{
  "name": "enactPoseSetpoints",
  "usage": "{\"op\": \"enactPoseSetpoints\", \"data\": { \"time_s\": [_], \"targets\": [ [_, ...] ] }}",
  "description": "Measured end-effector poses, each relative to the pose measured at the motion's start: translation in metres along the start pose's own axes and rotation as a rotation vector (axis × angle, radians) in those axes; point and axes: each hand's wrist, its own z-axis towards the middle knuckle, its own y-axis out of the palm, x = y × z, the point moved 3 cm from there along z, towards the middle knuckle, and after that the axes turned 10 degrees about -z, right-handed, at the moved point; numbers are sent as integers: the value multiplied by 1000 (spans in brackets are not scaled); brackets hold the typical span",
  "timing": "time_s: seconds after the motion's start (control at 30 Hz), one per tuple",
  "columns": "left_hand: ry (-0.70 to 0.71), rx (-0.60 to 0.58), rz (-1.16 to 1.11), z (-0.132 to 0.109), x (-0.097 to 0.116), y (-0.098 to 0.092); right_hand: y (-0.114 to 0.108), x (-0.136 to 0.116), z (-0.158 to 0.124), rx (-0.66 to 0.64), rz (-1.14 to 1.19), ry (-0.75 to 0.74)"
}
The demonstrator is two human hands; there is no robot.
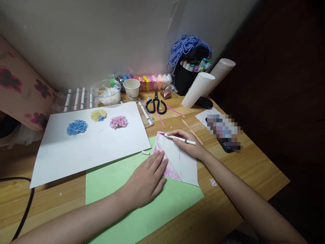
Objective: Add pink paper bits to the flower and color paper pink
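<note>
My right hand [188, 142] is closed around a white marker [181, 139] with a pink tip. The tip touches the upper left corner of a small white paper [186, 166], which bears pink stripes along its left side. Flat on that paper's left part lies my left hand [149, 176], fingers stretched out. Beneath it is a light green sheet [111, 203]. A small white marker cap [145, 153] rests just beyond my left fingertips. Farther left, a large white sheet [88, 154] carries a blue [77, 127], a yellow [98, 115] and a pink crinkled cluster [118, 122].
Black-handled scissors [156, 105] lie beyond the papers, near a paper cup [131, 88] and a clear round tub [105, 93]. A black pen holder [186, 79] with blue yarn stands behind white tubes [198, 89]. A phone [224, 139], partly blurred, lies right. A cable [26, 203] runs along the left.
</note>
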Motion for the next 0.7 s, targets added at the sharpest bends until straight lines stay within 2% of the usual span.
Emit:
{"op": "enactPoseSetpoints", "data": {
  "time_s": [0.13, 0.33, 0.6, 0.7],
  "targets": [
    [-5, 3, -11, -1, 0, 0, -1, 0, 0, 47, 25, 4],
    [0, 3, 0, -1, 0, -1, 0, -5, -1, -92, -4, -46],
    [-7, -5, -4, 0, 0, -2, -1, -2, 1, 29, 29, 35],
    [-7, -8, 0, 0, 0, -1, -1, 0, 0, 11, 64, 19]
  ]
}}
